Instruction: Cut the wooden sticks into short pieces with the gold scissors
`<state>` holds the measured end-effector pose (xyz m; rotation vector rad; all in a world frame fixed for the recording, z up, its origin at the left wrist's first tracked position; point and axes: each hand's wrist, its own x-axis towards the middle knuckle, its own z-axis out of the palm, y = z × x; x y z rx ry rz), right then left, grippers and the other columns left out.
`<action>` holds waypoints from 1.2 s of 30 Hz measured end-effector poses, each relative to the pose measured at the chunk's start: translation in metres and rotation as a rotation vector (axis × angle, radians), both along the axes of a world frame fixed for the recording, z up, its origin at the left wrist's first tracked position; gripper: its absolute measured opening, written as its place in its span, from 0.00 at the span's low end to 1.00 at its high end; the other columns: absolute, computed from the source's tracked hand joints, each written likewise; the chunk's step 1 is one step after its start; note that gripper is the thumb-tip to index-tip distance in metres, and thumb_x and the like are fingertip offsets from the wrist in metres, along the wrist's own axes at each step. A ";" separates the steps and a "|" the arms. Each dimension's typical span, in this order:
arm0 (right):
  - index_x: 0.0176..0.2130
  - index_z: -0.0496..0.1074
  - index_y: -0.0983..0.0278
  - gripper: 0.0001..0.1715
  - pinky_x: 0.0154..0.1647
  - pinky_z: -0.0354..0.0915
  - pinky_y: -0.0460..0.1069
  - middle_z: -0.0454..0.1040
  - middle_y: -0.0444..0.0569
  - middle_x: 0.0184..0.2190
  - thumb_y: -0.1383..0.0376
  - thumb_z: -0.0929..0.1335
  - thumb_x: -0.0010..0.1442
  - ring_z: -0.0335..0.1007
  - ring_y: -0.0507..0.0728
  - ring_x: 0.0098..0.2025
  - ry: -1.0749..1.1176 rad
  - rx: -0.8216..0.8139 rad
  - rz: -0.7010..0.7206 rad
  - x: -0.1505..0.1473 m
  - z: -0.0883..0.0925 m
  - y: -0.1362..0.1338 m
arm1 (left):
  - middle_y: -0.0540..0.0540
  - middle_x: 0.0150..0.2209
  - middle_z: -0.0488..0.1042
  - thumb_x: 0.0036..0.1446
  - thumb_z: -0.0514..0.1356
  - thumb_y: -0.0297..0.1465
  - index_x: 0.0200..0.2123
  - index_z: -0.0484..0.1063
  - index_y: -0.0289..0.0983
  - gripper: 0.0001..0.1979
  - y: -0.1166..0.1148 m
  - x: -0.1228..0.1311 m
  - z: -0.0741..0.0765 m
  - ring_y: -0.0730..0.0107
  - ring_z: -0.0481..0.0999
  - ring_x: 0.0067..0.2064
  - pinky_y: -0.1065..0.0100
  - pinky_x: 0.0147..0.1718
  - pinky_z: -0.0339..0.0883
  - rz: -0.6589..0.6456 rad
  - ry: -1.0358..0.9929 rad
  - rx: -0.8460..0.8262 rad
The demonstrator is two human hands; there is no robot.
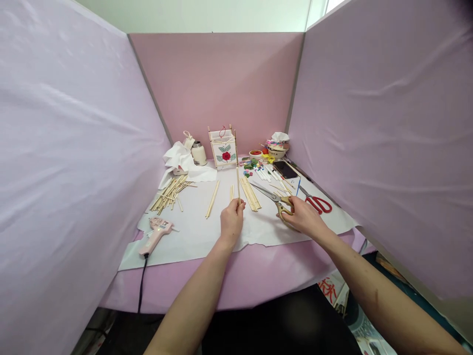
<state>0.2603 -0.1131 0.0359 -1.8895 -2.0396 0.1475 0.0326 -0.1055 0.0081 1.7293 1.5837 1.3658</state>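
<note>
My left hand (232,220) is closed around a thin wooden stick (238,182), which it holds upright above the white paper sheet (199,231). My right hand (301,215) grips the gold handles of a pair of scissors (271,196), whose open blades point left toward the stick. A row of cut sticks (250,193) lies between the two hands.
A pink glue gun (157,233) lies at the front left with its cord over the table edge. A loose stick pile (170,193), red-handled scissors (317,202), a phone (285,169), markers (264,172), a small paper lantern (223,148) and crumpled tissue (181,160) sit further back. Pink partitions (218,84) enclose the table.
</note>
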 end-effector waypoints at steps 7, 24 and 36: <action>0.39 0.64 0.62 0.29 0.28 0.55 0.48 0.72 0.49 0.35 0.45 0.70 0.46 0.69 0.60 0.37 -0.038 0.035 0.146 0.000 0.028 -0.032 | 0.50 0.30 0.76 0.60 0.51 0.33 0.32 0.68 0.40 0.08 -0.001 -0.001 0.001 0.71 0.74 0.34 0.72 0.31 0.61 0.009 0.049 0.025; 0.38 0.64 0.62 0.29 0.25 0.52 0.48 0.74 0.51 0.36 0.43 0.69 0.46 0.71 0.61 0.38 -0.174 -0.092 0.148 -0.041 0.050 -0.026 | 0.47 0.31 0.77 0.60 0.50 0.32 0.32 0.70 0.40 0.09 0.000 -0.002 0.000 0.68 0.75 0.34 0.71 0.32 0.60 0.041 0.103 0.002; 0.37 0.64 0.62 0.28 0.23 0.49 0.47 0.73 0.49 0.33 0.44 0.69 0.47 0.70 0.59 0.35 -0.160 -0.133 0.193 -0.040 0.054 -0.018 | 0.47 0.34 0.78 0.59 0.50 0.29 0.34 0.70 0.40 0.08 -0.002 -0.002 0.004 0.69 0.75 0.36 0.71 0.34 0.62 0.000 0.084 0.002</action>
